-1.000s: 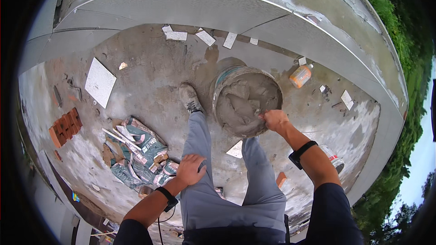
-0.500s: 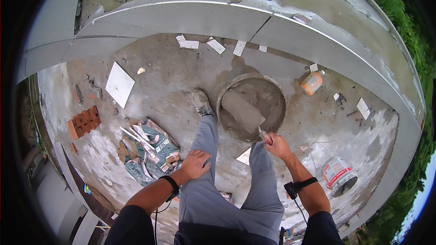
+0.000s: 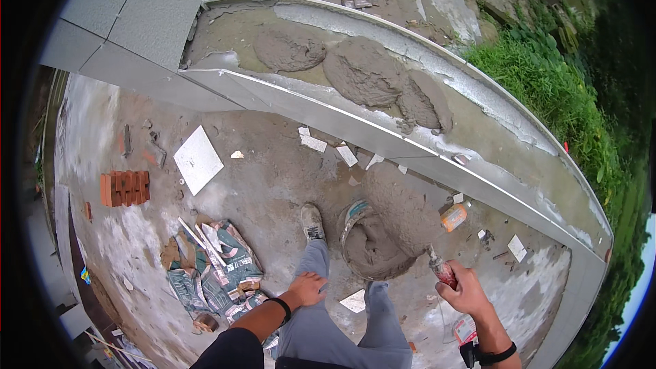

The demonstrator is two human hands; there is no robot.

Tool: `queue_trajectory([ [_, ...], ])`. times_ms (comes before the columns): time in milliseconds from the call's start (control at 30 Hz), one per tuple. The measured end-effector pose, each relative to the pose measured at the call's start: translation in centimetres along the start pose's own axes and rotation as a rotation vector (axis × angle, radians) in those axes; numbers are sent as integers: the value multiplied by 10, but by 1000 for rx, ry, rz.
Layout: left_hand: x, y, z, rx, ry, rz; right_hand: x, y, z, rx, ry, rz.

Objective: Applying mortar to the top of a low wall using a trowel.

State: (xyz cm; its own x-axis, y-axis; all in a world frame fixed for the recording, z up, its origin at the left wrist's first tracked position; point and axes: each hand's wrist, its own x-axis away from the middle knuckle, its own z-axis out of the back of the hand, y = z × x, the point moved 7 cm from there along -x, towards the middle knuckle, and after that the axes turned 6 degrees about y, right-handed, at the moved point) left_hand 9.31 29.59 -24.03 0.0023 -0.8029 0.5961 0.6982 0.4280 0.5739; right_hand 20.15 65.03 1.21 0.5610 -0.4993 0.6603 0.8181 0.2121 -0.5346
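Head view, looking down past the knees. The right hand [image 3: 463, 288] has its fingers closed around the red handle of a trowel [image 3: 443, 272]; the blade itself is hidden beneath a broad load of mortar [image 3: 403, 210]. The load lies over the far right part of the bucket [image 3: 355, 212], an arrangement that probably lets stray material drop back inside. The grip, set close behind the blade, presumably shortens the lever and steadies a heavy, spreading mass. Within the bucket, more mortar shows a hollowed, uneven surface. The bucket stands on the floor just beyond the right knee and beside the left shoe [image 3: 312, 221], likely for easy reach from a stooped posture. The left hand [image 3: 307, 290] holds nothing: its fingers lie extended over the left trouser leg [image 3: 306, 321], apparently bracing the trunk. Three adjoining mounds [image 3: 365, 72] of similar grey material rest on top of the low wall [image 3: 328, 123]. An orange-labelled bottle [image 3: 454, 216] lies to the right of the load, near the wall's foot.
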Motion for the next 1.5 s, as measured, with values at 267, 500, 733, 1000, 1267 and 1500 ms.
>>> queue_trajectory([
  [267,12,-39,45,167,149,13,-207,-200,19,644,466,576],
  [500,42,-72,56,258,268,10,-134,-162,2,428,465,348],
  [733,21,-46,33,210,36,-65,8,-3,-2,600,288,-90],
  [1000,13,-26,42,203,23,-114,-121,247,-175,887,-166,-118],
  [1267,6,-35,66,183,141,-87,-145,260,-283,533,-230,-204],
  [1500,11,-28,84,129,109,-73,-110,261,-306,32,43,-279],
])
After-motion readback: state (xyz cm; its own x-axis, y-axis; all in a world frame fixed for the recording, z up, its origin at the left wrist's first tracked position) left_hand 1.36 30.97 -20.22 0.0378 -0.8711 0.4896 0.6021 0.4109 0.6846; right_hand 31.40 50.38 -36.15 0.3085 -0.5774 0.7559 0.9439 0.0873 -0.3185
